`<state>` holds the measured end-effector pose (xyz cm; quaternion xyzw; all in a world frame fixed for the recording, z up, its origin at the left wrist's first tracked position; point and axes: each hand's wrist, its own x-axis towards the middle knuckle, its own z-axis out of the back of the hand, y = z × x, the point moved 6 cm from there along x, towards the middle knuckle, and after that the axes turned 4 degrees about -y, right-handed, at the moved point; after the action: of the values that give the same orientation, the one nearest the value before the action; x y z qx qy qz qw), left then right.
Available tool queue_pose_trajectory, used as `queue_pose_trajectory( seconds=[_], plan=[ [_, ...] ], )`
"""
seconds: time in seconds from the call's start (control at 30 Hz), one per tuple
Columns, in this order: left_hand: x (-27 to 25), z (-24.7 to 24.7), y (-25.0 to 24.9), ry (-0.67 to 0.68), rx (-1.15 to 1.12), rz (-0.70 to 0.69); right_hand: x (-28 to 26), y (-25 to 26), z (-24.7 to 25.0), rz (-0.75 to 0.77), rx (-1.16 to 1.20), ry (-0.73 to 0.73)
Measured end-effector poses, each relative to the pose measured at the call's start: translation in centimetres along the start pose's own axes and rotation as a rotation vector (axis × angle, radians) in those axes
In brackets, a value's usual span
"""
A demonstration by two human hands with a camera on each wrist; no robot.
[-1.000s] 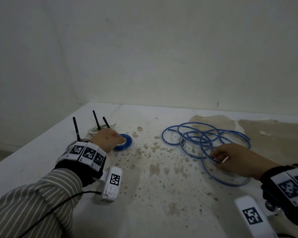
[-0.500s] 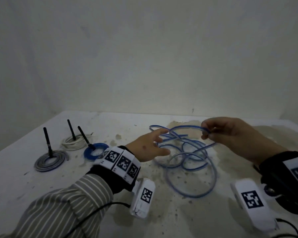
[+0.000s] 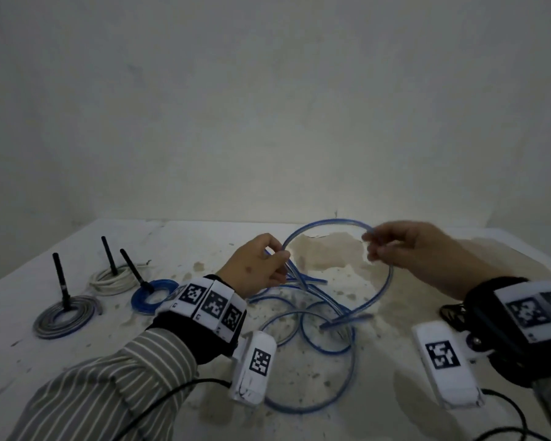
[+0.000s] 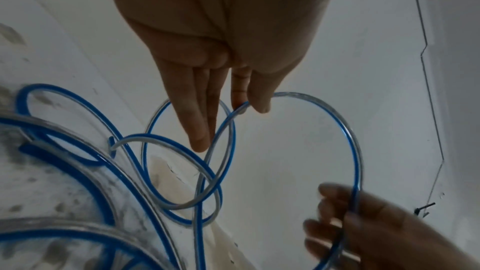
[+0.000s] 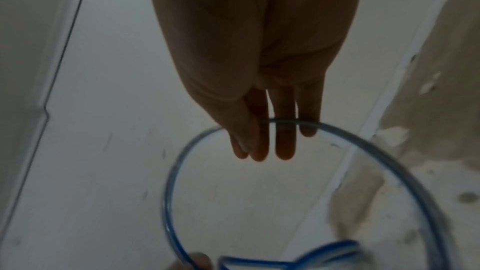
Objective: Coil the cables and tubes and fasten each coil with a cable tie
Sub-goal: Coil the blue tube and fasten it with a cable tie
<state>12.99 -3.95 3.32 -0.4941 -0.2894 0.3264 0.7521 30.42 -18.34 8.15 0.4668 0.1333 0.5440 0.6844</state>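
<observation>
Pinching the tube (image 3: pixel 328 225) between them, left hand (image 3: pixel 254 268) and right hand (image 3: pixel 407 249) are holding one loop upright above the table (image 3: pixel 204 313), arcing left-right, the rest sprawling flat toward the near edge. Three tied coils (image 3: pixel 65 316) are sitting well left. Left wrist view is showing thumb-and-forefinger pinch; right wrist view, fingers (image 5: pixel 285 130) curling over.
</observation>
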Motion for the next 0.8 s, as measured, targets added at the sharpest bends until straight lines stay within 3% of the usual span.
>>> queue_pose_trajectory(
  seconds=[0.13, 0.2, 0.3, 0.37, 0.47, 0.57, 0.7, 0.8],
  plan=[
    [0.3, 0.4, -0.3, -0.101, -0.094, -0.040, -1.6, -4.1, -2.0, -0.106, -0.519, 0.291],
    [0.3, 0.8, -0.4, -0.121, -0.102, -0.066, -2.0, -5.6, -2.2, -0.181, -0.558, 0.332],
    [0.2, 1.3, -0.5, -0.116, -0.033, -0.127, -1.3, -6.1, -1.2, -0.255, -0.302, 0.169],
    [0.2, 1.7, -0.6, -0.109, 0.111, -0.164, -0.4, -5.2, -0.2, -0.227, -0.147, 0.029],
    [0.1, 1.2, -0.6, 0.054, 0.299, -0.121, 0.3, -2.8, 0.7, -0.186, 0.144, -0.065],
    [-0.1, 0.7, -0.2, 0.184, 0.385, 0.012, 0.3, 0.1, 1.0, -0.114, 0.370, -0.100],
    [0.0, 1.3, -1.3, 0.022, 0.312, -0.025, -0.2, 2.5, 0.0, -0.014, 0.437, -0.032],
    [-0.4, 0.8, -2.7, 0.048, 0.143, -0.079, -0.5, 3.6, -1.1, 0.021, 0.509, 0.033]
  ],
)
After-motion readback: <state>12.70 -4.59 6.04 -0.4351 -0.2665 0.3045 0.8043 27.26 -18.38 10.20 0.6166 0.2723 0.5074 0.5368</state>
